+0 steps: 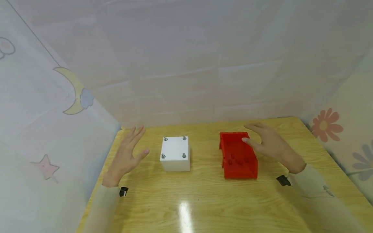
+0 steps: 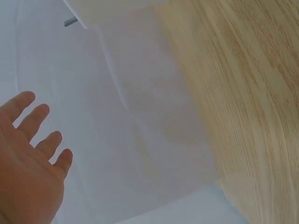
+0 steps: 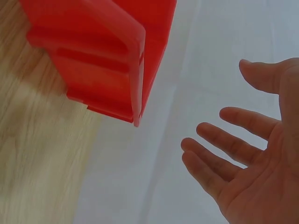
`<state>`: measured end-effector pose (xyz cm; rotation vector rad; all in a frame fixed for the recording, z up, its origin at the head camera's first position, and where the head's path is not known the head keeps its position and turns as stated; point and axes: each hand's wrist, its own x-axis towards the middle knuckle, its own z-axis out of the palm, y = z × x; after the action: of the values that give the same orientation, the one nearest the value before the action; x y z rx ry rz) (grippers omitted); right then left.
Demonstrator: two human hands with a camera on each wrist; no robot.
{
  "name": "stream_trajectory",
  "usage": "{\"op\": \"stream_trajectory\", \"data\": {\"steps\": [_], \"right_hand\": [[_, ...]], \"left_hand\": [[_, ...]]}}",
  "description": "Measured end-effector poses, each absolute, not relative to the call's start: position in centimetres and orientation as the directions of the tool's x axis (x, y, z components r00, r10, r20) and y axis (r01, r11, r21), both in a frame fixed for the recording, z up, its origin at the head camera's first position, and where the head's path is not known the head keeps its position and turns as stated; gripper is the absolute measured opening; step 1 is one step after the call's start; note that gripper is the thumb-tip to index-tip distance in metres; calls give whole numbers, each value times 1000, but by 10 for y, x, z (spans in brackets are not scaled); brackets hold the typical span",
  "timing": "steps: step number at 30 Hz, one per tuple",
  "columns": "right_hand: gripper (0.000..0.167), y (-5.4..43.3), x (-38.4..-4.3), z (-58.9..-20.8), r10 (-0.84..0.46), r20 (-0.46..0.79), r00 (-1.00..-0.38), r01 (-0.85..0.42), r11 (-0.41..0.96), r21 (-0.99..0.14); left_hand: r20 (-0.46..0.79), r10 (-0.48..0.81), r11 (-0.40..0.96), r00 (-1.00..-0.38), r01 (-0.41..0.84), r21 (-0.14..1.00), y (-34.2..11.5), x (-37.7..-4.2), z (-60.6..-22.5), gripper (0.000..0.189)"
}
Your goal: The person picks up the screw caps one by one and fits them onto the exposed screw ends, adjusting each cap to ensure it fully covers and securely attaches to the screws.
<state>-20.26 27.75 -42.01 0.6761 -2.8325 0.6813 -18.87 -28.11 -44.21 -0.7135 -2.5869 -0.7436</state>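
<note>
A white box (image 1: 175, 150) with a metal bolt standing at each corner of its top sits left of centre on the table. My left hand (image 1: 127, 157) hovers to its left, fingers spread and holding nothing. Right of centre stands an open-topped red bin (image 1: 239, 171) with several small dark pieces (image 1: 239, 161) inside. Held beside and partly over the bin's right side in the head view is my right hand (image 1: 266, 142), also with nothing in it. In the right wrist view the red bin's wall (image 3: 93, 65) lies apart from the relaxed fingers (image 3: 233, 144).
The wooden table (image 1: 204, 200) has light glare near its front. A pale cloth backdrop (image 1: 189, 81) rises behind the table and along both sides, printed with a moon (image 1: 74, 87) and flowers (image 1: 327, 125). Black bands sit at both wrists.
</note>
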Motion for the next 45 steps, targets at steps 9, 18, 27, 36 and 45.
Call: {"op": "stream_trajectory", "data": {"steps": [9, 18, 27, 36, 45], "right_hand": [[53, 271, -200, -426, -405, 257, -877, -480, 761, -437], [45, 263, -199, -432, -430, 320, -844, -534, 720, -444], [39, 254, -195, -436, -461, 360, -811, -582, 698, -417], [36, 251, -193, -445, -466, 339, -817, -574, 708, -411], [38, 247, -196, -450, -457, 291, -840, -542, 729, -418]], "left_hand": [[476, 393, 698, -787, 592, 403, -272, -181, -447, 78], [476, 400, 682, -783, 602, 416, -265, -175, -454, 73], [507, 404, 663, -762, 625, 411, -258, -172, -461, 73], [481, 411, 663, -774, 616, 426, -252, -169, -469, 79], [486, 422, 637, -765, 632, 442, -248, -171, -473, 80]]}}
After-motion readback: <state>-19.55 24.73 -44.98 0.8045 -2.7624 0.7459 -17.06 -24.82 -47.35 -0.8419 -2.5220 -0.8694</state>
